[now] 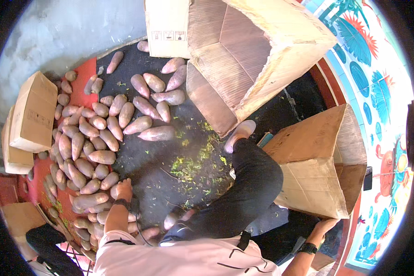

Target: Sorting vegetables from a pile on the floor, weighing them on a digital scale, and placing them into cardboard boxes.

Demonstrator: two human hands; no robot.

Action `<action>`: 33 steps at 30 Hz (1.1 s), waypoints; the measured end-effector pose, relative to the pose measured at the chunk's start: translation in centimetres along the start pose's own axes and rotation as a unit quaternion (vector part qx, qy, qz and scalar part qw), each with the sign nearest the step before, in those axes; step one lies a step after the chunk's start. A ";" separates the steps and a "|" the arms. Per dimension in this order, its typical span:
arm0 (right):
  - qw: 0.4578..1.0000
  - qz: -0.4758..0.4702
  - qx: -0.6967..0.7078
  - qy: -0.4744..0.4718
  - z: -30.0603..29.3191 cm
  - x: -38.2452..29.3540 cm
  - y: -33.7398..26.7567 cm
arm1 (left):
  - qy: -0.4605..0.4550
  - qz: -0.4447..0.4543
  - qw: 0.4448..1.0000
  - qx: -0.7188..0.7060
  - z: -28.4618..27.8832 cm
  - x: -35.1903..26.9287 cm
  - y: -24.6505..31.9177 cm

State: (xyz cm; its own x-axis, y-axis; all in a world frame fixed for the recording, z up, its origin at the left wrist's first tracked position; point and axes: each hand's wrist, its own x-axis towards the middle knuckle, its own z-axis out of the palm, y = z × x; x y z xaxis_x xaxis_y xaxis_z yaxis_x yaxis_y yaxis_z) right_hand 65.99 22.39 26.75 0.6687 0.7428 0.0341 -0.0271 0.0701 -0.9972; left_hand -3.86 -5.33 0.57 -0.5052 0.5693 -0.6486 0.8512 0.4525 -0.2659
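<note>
My left hand (124,189) reaches to the right edge of a heap of large, purple-brown sweet-potato-like tubers (84,167) and is on one of them; whether its fingers grip that tuber cannot be told. At the lower right, my right hand (326,227) touches the bottom corner of an upright, opened cardboard box (303,172), its fingers partly hidden. Several loose tubers (157,133) lie on the black ground sheet above the heap. A large, torn-edged cardboard box (241,51), open and showing its inside, stands at the top.
Two closed cardboard boxes (34,114) stand left of the heap by a grey wall (72,24). Green leaf scraps (189,167) litter the black sheet (148,155). Another person's dark-clothed leg (50,241) shows at the lower left. A painted tiled wall (362,86) runs along the right.
</note>
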 end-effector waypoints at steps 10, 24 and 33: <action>0.999 -0.050 -0.015 0.001 -2.2 1.4 1.7 | 0.137 -0.013 0.921 -0.365 -6.6 0.2 6.5; 0.992 -0.114 -0.040 -0.021 0.1 -1.0 1.4 | 0.252 0.165 0.868 -0.394 -19.7 -5.7 15.1; 0.991 -0.126 -0.025 -0.039 0.1 -1.3 1.8 | 0.396 0.363 0.646 -0.542 -36.9 -16.9 17.4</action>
State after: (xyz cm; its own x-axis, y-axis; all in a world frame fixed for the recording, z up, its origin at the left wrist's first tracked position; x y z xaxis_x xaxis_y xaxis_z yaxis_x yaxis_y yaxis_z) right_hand 65.00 21.63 24.93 0.5896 0.7552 0.2865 0.1718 0.2294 -0.9581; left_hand 14.20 18.27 33.21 -0.3079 0.8798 0.3620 0.5222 -0.1618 0.8374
